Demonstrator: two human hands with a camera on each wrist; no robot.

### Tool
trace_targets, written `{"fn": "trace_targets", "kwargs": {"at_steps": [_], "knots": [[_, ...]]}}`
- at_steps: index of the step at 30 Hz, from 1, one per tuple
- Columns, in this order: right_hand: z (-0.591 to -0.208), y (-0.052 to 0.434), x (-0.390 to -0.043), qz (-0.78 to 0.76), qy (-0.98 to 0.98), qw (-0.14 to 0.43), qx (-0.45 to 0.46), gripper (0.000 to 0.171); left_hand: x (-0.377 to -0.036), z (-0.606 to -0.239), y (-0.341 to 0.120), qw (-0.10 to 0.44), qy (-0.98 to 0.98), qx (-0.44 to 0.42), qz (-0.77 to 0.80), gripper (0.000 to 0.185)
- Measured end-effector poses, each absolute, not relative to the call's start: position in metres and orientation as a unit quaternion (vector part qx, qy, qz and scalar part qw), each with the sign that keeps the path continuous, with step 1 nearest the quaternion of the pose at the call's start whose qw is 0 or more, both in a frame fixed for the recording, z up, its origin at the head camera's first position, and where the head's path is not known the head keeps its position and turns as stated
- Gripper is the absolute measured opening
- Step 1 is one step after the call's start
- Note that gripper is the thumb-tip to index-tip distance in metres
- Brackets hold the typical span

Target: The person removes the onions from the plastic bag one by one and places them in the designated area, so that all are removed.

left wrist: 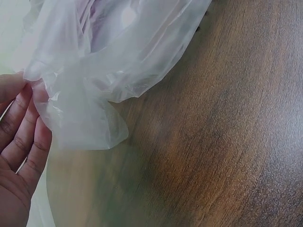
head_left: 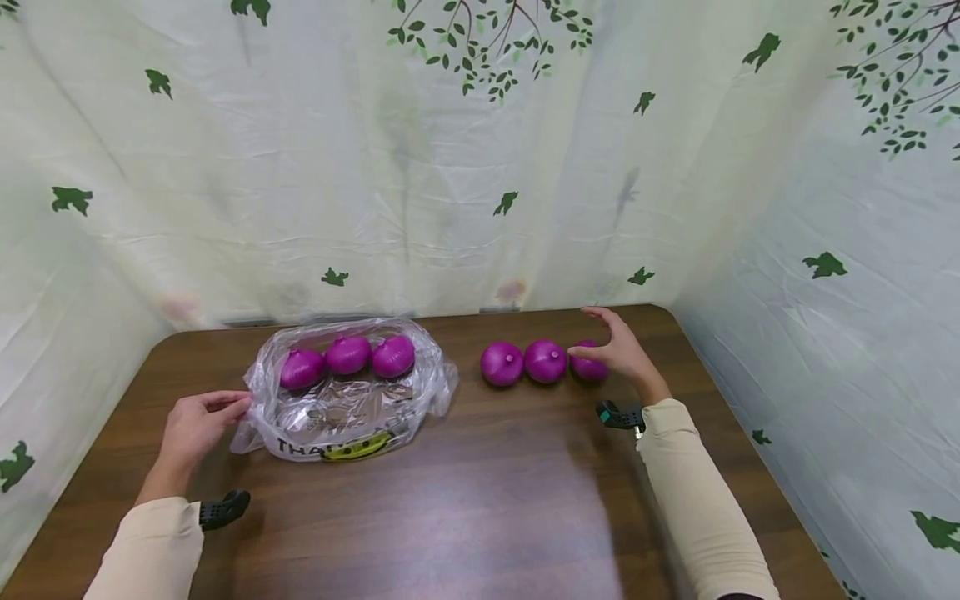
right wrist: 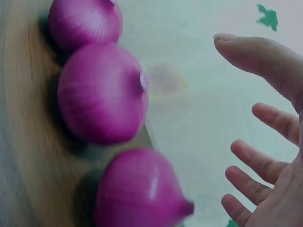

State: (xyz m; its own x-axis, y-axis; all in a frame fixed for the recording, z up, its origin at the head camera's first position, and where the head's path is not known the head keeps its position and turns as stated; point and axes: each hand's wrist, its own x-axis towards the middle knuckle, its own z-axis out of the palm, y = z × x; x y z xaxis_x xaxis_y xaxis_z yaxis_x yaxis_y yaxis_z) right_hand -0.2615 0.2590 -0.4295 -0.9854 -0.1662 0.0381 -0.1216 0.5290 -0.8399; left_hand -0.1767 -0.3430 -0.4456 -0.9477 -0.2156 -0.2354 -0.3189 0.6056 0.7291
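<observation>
Left grip (head_left: 193, 427) has the left end of a clear plastic bag (head_left: 341, 410) pinched between thumb and fingers. Right grip (head_left: 627, 354) is spread wide, thumb away from the fingers, right by the rightmost onion (head_left: 589, 370); head cam has the thumb crossing in front of it, but the right wrist cam shows them apart. Two more onions, the middle one (head_left: 545, 362) and the left one (head_left: 502, 364), sit close beside it in a row on the brown counter (head_left: 480, 517). Three other purple onions (head_left: 348, 355) are lined up inside the bag, toward its far side.
</observation>
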Motion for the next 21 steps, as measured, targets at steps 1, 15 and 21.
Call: {"fn": "trace_targets", "kwargs": {"at_steps": [1, 15, 21], "knots": [[-0.428, 0.255, -0.262, -0.473, 0.876, 0.023, -0.087, 0.08, -0.176, -0.446, -0.343, 0.061, 0.894, -0.149, 0.417, 0.052], [-0.422, 0.195, -0.278, -0.452, 0.882, 0.032, -0.126, 0.078, -0.176, -0.449, -0.347, 0.053, 0.898, -0.145, 0.412, 0.051], [-0.422, 0.171, -0.283, -0.441, 0.885, 0.03, -0.146, 0.079, -0.176, -0.45, -0.348, 0.056, 0.895, -0.144, 0.418, 0.05]]}}
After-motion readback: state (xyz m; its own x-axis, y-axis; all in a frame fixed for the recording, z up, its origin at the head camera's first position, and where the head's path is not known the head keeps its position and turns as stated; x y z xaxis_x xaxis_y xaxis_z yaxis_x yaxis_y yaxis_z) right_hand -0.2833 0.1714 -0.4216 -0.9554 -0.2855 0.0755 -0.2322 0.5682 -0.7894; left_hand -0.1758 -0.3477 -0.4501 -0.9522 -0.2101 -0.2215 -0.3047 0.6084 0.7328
